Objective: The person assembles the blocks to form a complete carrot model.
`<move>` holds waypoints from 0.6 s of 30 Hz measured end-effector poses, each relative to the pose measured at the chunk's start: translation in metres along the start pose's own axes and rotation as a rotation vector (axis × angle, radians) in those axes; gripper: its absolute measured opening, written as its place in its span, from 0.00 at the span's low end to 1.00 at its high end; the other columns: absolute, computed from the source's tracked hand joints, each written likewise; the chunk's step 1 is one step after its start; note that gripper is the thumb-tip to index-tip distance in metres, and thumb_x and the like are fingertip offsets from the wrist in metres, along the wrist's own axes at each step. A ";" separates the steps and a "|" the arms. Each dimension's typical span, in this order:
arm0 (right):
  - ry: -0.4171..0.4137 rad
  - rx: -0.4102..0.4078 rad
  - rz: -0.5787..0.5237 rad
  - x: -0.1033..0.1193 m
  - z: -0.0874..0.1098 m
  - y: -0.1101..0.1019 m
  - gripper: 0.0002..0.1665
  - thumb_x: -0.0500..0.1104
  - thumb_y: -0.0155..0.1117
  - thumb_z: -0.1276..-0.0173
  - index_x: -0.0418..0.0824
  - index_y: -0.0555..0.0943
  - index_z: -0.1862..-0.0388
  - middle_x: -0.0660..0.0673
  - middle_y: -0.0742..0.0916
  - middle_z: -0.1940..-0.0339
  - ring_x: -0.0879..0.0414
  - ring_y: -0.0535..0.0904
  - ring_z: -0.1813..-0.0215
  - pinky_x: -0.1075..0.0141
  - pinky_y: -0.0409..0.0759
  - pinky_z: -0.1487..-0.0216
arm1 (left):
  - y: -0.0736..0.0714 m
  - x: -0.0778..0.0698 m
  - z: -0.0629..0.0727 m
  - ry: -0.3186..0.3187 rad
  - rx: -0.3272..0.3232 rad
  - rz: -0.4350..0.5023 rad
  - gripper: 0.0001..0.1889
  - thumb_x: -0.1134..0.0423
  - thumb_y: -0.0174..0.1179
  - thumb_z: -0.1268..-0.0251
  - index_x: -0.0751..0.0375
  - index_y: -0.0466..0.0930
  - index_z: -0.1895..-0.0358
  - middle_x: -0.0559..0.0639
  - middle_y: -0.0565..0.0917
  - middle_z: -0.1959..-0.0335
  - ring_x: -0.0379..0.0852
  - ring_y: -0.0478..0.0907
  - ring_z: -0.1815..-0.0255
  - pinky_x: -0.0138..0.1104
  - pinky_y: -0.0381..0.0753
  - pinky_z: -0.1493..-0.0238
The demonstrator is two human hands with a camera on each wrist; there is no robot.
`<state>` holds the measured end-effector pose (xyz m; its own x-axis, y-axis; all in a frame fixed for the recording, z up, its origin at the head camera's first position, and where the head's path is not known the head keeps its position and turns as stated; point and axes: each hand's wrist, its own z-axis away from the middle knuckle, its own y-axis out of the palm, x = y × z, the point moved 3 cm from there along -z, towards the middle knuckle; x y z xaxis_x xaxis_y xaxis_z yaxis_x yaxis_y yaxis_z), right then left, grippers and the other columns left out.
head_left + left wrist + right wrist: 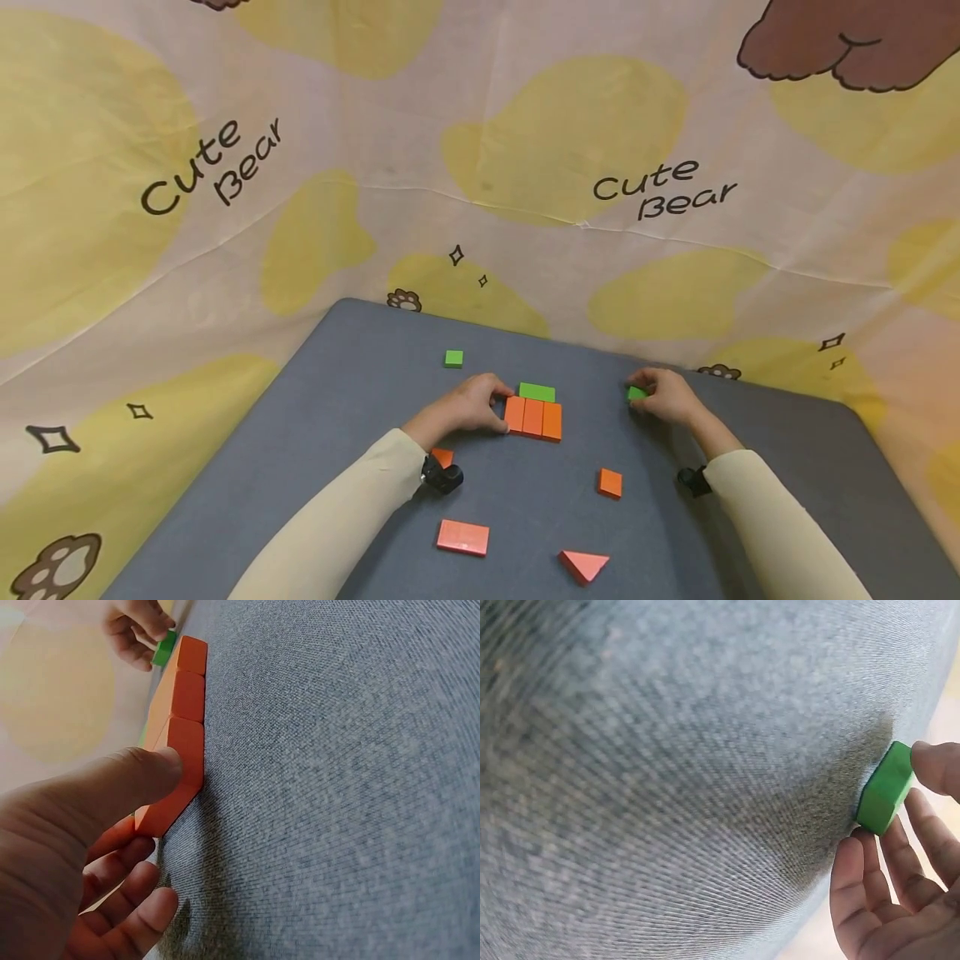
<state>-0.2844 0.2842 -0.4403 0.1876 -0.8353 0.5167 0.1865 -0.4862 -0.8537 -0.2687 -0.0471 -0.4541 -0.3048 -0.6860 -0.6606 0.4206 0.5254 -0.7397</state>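
Three orange blocks (pixel 533 417) stand side by side in a row, with a long green block (pixel 537 392) along their far side. My left hand (pixel 474 405) grips the leftmost orange block (pixel 184 754); its thumb lies on the near end face and a forefinger reaches the far corner. To the right of the row, my right hand (pixel 664 395) pinches a small green block (pixel 886 789) between thumb and fingers, low over the table. The left wrist view also shows that green block (pixel 163 648) beyond the orange row.
A green block (pixel 453 358) lies toward the back of the grey table (pixel 360 350). Nearer are an orange block (pixel 610 483), a pink rectangular block (pixel 462 537) and a pink triangular block (pixel 584 566). Another orange block (pixel 442 457) is partly hidden by my left wrist. Patterned cloth (pixel 525 250) rises behind.
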 end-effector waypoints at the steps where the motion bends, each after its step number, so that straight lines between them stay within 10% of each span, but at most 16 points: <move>1: -0.001 -0.001 0.003 -0.001 0.000 0.000 0.22 0.38 0.68 0.42 0.30 0.79 0.49 0.31 0.84 0.53 0.36 0.80 0.51 0.51 0.80 0.57 | 0.000 0.000 0.000 0.001 0.001 -0.004 0.31 0.61 0.75 0.55 0.60 0.80 0.42 0.51 0.79 0.53 0.43 0.73 0.60 0.35 0.76 0.56; 18: 0.019 -0.011 -0.048 0.008 0.000 0.006 0.21 0.38 0.67 0.39 0.31 0.80 0.47 0.31 0.84 0.52 0.37 0.80 0.51 0.54 0.81 0.59 | -0.001 0.002 0.000 0.049 0.001 -0.040 0.31 0.61 0.75 0.55 0.60 0.80 0.42 0.49 0.79 0.55 0.41 0.72 0.62 0.33 0.74 0.59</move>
<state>-0.2820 0.2747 -0.4410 0.1607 -0.8154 0.5561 0.1844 -0.5287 -0.8285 -0.2697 -0.0490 -0.4545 -0.3625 -0.6809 -0.6364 0.4082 0.4978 -0.7652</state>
